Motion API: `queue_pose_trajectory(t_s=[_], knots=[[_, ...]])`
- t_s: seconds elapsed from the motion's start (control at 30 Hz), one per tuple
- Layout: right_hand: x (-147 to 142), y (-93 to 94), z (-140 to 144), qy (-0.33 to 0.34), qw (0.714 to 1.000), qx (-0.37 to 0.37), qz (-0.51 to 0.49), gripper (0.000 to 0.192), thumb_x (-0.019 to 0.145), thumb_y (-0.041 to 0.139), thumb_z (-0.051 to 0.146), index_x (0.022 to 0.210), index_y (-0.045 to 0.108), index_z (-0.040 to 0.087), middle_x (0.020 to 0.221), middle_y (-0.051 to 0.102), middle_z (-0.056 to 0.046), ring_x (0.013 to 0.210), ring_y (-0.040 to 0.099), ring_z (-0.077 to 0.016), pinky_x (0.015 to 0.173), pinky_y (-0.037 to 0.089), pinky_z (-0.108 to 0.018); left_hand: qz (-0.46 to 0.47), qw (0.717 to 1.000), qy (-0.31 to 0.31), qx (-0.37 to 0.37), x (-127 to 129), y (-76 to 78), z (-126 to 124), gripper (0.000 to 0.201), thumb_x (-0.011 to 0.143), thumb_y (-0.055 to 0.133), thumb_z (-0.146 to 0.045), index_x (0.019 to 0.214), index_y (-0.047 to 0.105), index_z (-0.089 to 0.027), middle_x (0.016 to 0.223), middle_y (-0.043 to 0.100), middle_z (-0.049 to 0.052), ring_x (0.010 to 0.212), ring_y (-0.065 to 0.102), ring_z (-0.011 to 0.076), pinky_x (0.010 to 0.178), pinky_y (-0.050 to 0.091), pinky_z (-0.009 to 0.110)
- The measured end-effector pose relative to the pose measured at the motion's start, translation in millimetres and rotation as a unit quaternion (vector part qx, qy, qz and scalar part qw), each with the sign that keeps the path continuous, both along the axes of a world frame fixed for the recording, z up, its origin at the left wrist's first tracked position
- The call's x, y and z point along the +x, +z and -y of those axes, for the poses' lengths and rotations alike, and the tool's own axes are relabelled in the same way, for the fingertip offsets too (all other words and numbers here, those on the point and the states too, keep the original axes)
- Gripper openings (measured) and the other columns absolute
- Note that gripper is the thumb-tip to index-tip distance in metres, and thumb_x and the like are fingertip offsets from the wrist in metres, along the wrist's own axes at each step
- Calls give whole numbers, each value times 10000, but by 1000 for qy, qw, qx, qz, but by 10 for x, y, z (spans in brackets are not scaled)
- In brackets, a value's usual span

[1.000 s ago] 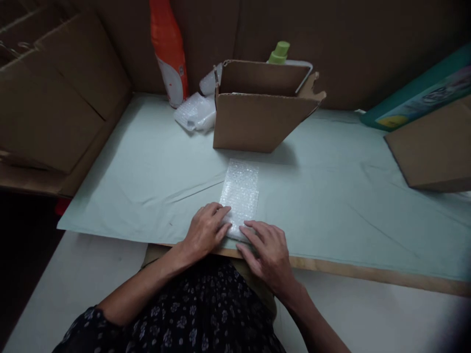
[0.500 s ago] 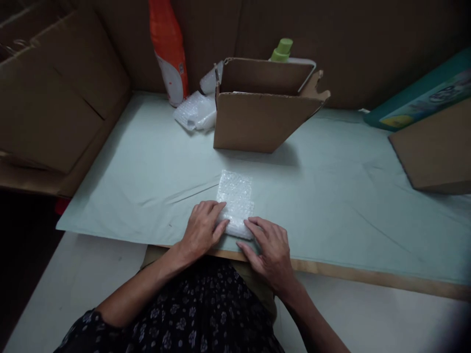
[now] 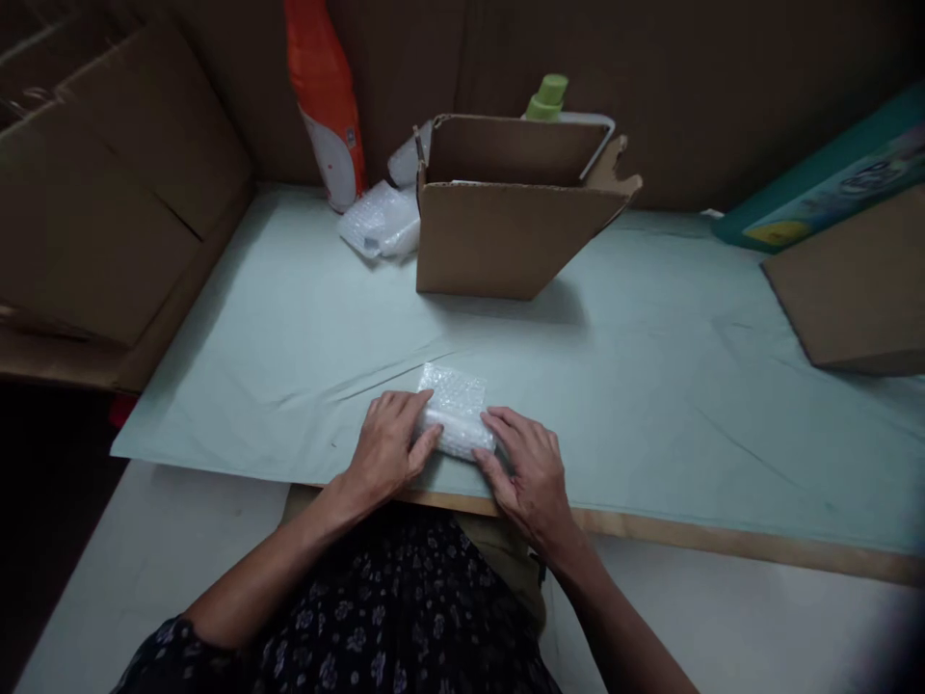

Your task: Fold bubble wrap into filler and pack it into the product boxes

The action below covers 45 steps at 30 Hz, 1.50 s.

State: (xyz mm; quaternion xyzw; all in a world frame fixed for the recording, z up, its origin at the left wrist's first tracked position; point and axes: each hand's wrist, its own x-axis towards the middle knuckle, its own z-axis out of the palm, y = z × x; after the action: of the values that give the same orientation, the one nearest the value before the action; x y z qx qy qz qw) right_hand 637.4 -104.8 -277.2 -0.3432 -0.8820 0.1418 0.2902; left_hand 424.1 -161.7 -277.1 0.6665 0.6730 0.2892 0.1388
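Head view: a piece of bubble wrap point(image 3: 463, 437) is seen on the pale green cloth point(image 3: 650, 386), near the wooden edge point(image 3: 614, 525), directly between the two hands. Its near part is formed into a short roll; the long axis is laid left to right, tipped slightly toward the body at the right end, so the reach of the hands is crossed by it. A flat flap point(image 3: 457, 384) is spread on the far side, pointed away from the body. The roll's left end is held by the left hand point(image 3: 386, 443), thumb on the near side, index at the left margin; the right end is pinched by the right hand point(image 3: 529, 472), thumb nearer the body, index farther off. Both ends are touched, so neither hand can be called nearer. Fingers are lightly curled on the wrap, not clenched; grip judged loose. Whether anything is wrapped inside cannot be told. Beyond the flap, well apart from the fingers, an open cardboard box point(image 3: 484, 241) is stood, with crumpled plastic packets point(image 3: 368, 217) just beside its left side.
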Motion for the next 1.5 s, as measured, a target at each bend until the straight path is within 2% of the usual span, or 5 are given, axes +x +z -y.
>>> queue_pose_trajectory(t_s=[0.3, 0.53, 0.73, 1.27, 1.5], knots=[[-176, -105, -165, -11, 996, 8, 83, 300, 985, 574, 253, 1276, 624, 201, 1200, 718, -118, 1042, 645, -294, 876, 472, -441, 165, 980, 112, -7, -20, 21, -60, 508, 954, 555, -394, 1395, 521, -143, 1253, 612, 152, 1134, 573, 285, 999, 465, 469], [-204, -28, -47, 34, 977, -206, -53, 260, 967, 602, 385, 1161, 683, 232, 1107, 747, -84, 979, 673, -265, 882, 505, -443, 633, 760, 128, -73, 152, 69, 179, 660, 753, 819, -397, 1317, 560, -173, 1178, 652, 98, 1091, 603, 230, 980, 465, 348], [-109, 56, -49, 33, 900, -402, -167, 614, 878, 689, 506, 1411, 545, 237, 1443, 564, -132, 1290, 562, -294, 1060, 466, -444, 688, 712, 108, -90, 191, 65, 85, 569, 638, 908, -410, 1091, 668, -162, 1015, 679, 57, 937, 588, 194, 859, 460, 291], [-61, 124, -435, 18, 839, -517, -170, 436, 826, 715, 548, 1052, 723, 175, 877, 677, -34, 758, 592, -174, 674, 486, -255, 494, 851, -12, -174, -104, 161, -314, 386, 771, 726, -400, 1047, 642, -144, 946, 668, 63, 864, 595, 195, 798, 476, 314], [310, 773, -1135, -57, 939, -276, -197, 354, 770, 791, 516, 1002, 766, 249, 894, 742, -35, 741, 678, -204, 615, 553, -273, 153, 970, 23, 186, -491, 866, -1204, 597, 844, 688, -286, 1413, 507, -263, 1479, 487, 130, 1345, 490, 296, 1092, 458, 490]])
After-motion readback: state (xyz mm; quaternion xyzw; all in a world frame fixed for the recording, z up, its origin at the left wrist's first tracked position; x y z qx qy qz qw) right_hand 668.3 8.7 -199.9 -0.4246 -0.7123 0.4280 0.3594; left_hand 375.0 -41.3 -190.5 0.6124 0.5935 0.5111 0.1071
